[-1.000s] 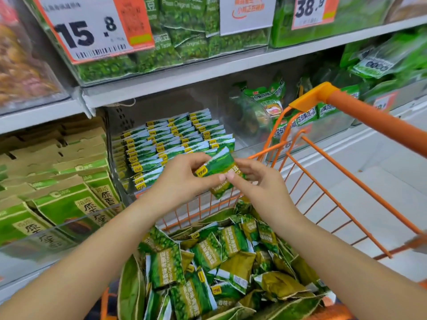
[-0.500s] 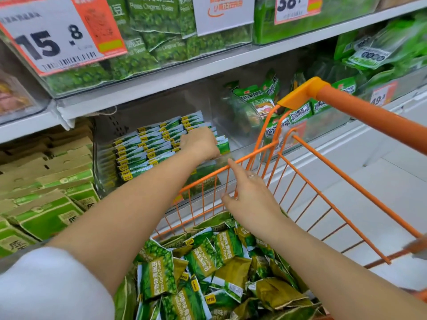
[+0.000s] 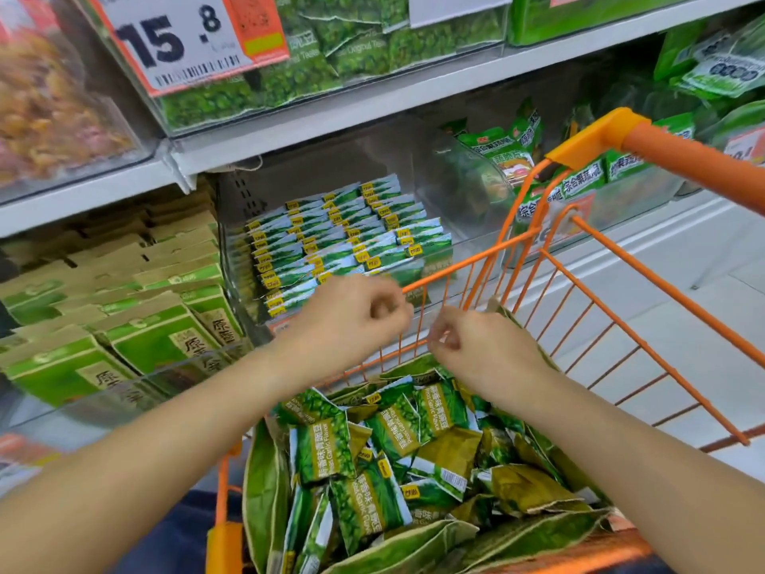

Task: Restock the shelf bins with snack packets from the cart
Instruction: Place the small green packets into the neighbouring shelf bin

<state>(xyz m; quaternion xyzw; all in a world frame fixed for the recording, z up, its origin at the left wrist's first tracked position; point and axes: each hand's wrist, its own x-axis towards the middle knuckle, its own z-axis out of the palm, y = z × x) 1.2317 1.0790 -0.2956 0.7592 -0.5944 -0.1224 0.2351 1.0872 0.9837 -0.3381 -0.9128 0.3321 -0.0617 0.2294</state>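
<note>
An orange wire cart (image 3: 645,308) stands against the shelf, holding a heap of green snack packets (image 3: 397,449) in an opened green sack. A clear shelf bin (image 3: 467,192) on the middle shelf holds rows of the same packets (image 3: 343,238) stacked on edge. My left hand (image 3: 352,321) hovers over the cart's front rim, just in front of the bin, fingers curled and holding nothing. My right hand (image 3: 480,345) hangs beside it above the packets in the cart, fingers also curled, with nothing in it.
Green and brown boxes (image 3: 124,308) fill the bin to the left. A neighbouring bin (image 3: 579,188) to the right holds other green bags. The upper shelf carries pea packets behind a 15.8 price tag (image 3: 182,39). White floor lies right of the cart.
My left hand placed a packet into the shelf bin and has drawn back to the cart rim. My right hand lifted from the cart's packets and curled beside it.
</note>
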